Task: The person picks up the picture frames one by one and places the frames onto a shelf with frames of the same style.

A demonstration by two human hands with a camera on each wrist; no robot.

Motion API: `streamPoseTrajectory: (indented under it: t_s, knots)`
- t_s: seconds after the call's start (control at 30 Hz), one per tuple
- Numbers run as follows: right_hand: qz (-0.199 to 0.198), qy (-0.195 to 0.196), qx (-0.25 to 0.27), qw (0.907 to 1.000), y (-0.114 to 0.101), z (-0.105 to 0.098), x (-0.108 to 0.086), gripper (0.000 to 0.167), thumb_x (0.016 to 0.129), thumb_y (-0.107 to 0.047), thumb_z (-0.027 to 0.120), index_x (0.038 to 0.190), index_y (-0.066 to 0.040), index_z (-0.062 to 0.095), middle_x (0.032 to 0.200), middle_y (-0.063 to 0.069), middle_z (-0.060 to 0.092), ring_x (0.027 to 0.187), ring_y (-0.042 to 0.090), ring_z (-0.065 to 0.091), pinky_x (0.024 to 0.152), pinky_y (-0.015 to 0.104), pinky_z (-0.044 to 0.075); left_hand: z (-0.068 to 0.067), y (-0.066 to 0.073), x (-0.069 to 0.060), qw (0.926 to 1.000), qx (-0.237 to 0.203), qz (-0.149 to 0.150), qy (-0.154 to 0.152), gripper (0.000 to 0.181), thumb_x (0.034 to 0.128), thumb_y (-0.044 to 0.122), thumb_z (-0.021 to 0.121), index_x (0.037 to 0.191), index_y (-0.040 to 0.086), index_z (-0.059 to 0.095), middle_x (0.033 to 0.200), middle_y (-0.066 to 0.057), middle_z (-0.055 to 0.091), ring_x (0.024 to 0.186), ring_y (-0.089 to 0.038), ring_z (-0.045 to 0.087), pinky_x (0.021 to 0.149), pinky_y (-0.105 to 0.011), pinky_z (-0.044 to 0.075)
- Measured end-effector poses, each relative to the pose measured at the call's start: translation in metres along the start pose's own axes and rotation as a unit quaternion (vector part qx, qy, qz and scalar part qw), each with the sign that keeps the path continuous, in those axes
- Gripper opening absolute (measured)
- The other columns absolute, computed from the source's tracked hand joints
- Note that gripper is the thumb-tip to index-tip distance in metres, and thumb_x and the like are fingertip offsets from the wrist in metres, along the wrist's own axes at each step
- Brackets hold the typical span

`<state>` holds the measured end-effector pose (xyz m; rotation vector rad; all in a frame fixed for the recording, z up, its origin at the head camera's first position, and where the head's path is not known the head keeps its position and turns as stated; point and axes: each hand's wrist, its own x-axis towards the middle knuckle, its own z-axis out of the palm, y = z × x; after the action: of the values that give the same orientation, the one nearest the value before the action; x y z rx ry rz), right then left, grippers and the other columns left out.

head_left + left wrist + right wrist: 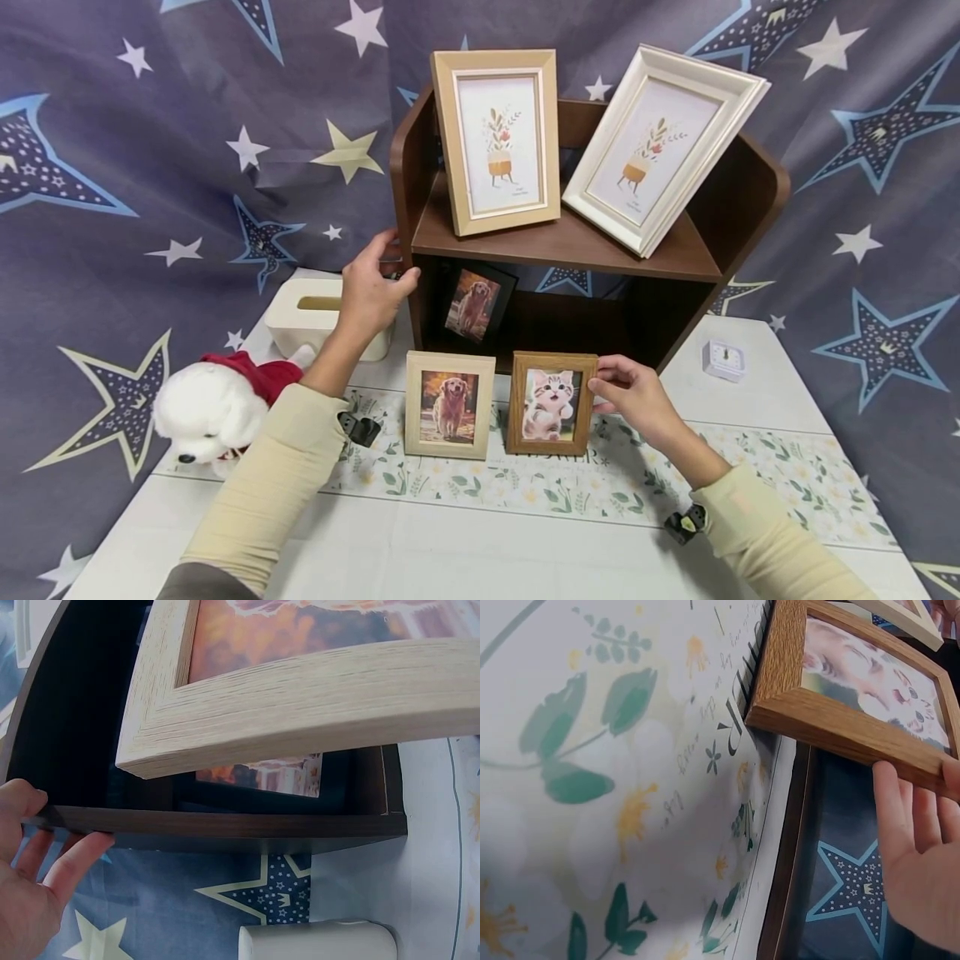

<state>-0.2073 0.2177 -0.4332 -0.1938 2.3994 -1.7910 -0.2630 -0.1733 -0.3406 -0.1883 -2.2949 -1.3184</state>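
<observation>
Pale sleeves (772, 529) lie nearest, at 8 and 4 o'clock in the head view. Thumb and fingers of the right hand (637, 400) are clamped on the brown kitten-photo frame (552, 406) – thumb on its face, fingers along its side – at its 3 o'clock edge. That frame is upright over the printed mat (757, 467), a little toward 5 o'clock from the view's middle. Just beside it, at 9 o'clock, a light dog-photo frame (450, 408) is upright, apart from both hands. Fingers and thumb of the left hand (375, 287) pinch the edge of the dark shelf (577, 246) on its 9 o'clock side. Low inside the shelf, at 11 o'clock from the brown frame, sits a tilted black frame (474, 302); on the upper level, a beige frame (501, 142) stands at 12 o'clock and a white frame (660, 150) slants at 1 o'clock. A slotted white box (296, 333) is near the left hand at 8 o'clock, a plush dog (206, 412) farther out that way; a small clock (724, 360) stands at 2 o'clock from the right hand.
</observation>
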Motion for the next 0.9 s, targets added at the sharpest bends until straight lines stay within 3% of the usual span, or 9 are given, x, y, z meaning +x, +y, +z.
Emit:
streamPoseTrajectory:
  t_s: [0.17, 0.33, 0.9]
  knots:
    - [-0.002, -0.012, 0.022, 0.9997, -0.001, -0.002, 0.0, 0.033, 0.096, -0.003, 0.066, 0.126, 0.01, 0.056, 0.098, 0.0, 0.069, 0.085, 0.008, 0.069, 0.074, 0.049, 0.063, 0.0, 0.0, 0.0, 1.0, 0.001, 0.0, 0.0, 0.058, 0.087, 0.009, 0.075, 0.142, 0.007, 0.056, 0.121, -0.019, 0.071, 0.106, -0.034, 0.074, 0.086, -0.047, 0.061]
    - [-0.008, -0.008, 0.032, 0.9994, -0.004, -0.004, 0.001, 0.027, 0.097, -0.001, 0.064, 0.121, 0.008, 0.055, 0.095, -0.004, 0.067, 0.085, 0.008, 0.068, 0.071, 0.045, 0.064, 0.0, 0.001, 0.0, 1.0, 0.0, 0.0, 0.001, 0.058, 0.0867, 0.009, 0.075, 0.142, 0.007, 0.056, 0.121, -0.018, 0.071, 0.105, -0.033, 0.074, 0.085, -0.047, 0.061]
    - [-0.023, 0.008, 0.066, 0.9975, -0.02, -0.008, 0.011, 0.021, 0.096, -0.002, 0.065, 0.116, 0.0, 0.058, 0.093, -0.006, 0.068, 0.084, 0.009, 0.071, 0.073, 0.044, 0.064, 0.0, 0.0, 0.0, 1.0, 0.004, 0.001, 0.002, 0.058, 0.0869, 0.009, 0.075, 0.142, 0.006, 0.056, 0.121, -0.019, 0.071, 0.105, -0.033, 0.074, 0.085, -0.047, 0.061]
